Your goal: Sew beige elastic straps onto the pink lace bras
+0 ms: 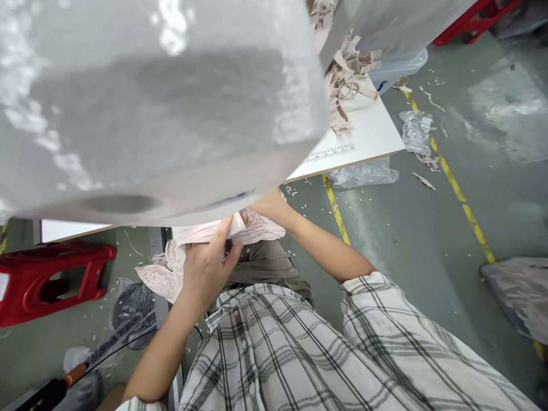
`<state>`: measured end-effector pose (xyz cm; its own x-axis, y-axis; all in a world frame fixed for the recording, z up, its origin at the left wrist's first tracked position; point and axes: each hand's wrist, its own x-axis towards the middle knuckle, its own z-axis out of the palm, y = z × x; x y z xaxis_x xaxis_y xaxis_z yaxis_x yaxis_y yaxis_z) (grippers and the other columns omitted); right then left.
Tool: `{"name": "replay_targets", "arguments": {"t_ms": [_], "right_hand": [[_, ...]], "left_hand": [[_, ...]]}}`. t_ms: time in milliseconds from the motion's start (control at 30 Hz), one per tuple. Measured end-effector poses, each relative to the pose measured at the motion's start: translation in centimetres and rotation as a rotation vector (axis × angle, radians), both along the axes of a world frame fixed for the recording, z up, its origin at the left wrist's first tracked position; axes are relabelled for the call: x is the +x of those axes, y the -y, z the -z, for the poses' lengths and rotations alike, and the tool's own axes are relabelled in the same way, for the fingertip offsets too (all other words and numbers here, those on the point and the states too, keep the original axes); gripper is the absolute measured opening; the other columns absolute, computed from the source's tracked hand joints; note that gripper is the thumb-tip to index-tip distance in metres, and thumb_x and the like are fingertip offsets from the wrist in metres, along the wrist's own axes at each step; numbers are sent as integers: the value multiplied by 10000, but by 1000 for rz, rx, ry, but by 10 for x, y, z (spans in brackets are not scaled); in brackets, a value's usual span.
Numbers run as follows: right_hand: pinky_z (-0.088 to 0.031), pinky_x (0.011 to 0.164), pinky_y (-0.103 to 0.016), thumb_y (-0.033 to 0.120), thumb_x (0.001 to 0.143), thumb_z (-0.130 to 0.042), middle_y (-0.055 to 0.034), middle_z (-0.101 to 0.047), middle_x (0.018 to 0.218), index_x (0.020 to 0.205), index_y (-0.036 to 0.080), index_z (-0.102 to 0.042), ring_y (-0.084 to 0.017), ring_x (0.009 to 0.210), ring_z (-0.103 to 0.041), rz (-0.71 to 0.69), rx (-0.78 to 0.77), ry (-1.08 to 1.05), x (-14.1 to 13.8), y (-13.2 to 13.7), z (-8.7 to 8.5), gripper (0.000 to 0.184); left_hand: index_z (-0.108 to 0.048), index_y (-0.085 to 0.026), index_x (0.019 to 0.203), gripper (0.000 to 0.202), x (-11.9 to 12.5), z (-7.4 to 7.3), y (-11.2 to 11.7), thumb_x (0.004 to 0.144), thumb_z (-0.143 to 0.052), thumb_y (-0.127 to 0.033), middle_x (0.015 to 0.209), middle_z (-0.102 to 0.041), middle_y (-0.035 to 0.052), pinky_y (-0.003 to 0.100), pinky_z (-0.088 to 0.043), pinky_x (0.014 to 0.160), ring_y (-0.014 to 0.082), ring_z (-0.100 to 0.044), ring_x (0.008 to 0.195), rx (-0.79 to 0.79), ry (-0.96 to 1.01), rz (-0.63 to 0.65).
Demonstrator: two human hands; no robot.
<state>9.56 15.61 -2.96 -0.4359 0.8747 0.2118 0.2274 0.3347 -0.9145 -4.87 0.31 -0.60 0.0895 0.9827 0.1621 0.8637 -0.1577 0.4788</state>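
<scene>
A pale pink lace garment (231, 230) is bunched above my lap, with a scalloped lace part hanging to the left. My left hand (208, 265) grips its near side, index finger stretched along the cloth and thumb a little apart from it. My right hand (272, 206) is at the garment's right end, its fingers mostly hidden. A large glossy grey machine body (171, 125), close to the camera and blurred, covers the upper left and hides the far part of the cloth.
A white tabletop (381, 134) carries a clear ruler (331, 152) and a heap of beige strips (349, 74). Red stools (55, 279) stand at left and upper right. Plastic bags (363, 173) and scraps lie on the green floor with yellow tape lines. A covered bin (520, 294) stands at right.
</scene>
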Motion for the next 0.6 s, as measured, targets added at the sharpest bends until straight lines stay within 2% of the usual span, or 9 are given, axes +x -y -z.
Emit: {"name": "replay_targets", "arguments": {"t_ms": [167,267,433,600], "right_hand": [[-528,925,-355,348,912,-584,-55,-642,1225,999,234,-641,-207,1030,-610,49,24,-66,-3,6,4,154],[-526,891,-327,366,926,-566,-71,-613,1292,1020,214,-644,-179,974,-619,131,7,-152,2,13,5,194],[-513,832,-324,416,940,-573,-62,-623,1142,1007,208,-648,-159,898,-606,170,-1,-283,13,18,17,231],[-484,801,-322,428,946,-578,-57,-618,1041,962,206,-644,-162,890,-571,158,35,-259,18,18,20,232]], "left_hand": [[-431,-188,1499,654,-5,0,2,897,-653,-310,1321,-642,178,477,-456,1061,350,-593,1243,108,-85,19],[-459,-164,1474,630,-4,-2,2,893,-660,-302,1335,-634,182,477,-445,1078,346,-587,1256,117,-106,34],[-499,-152,1433,584,-4,-7,1,891,-669,-288,1305,-657,170,479,-457,1067,339,-604,1236,165,-135,19],[-512,-149,1423,571,-3,-7,0,891,-671,-281,1322,-646,176,479,-446,1080,336,-600,1244,192,-147,29]]}}
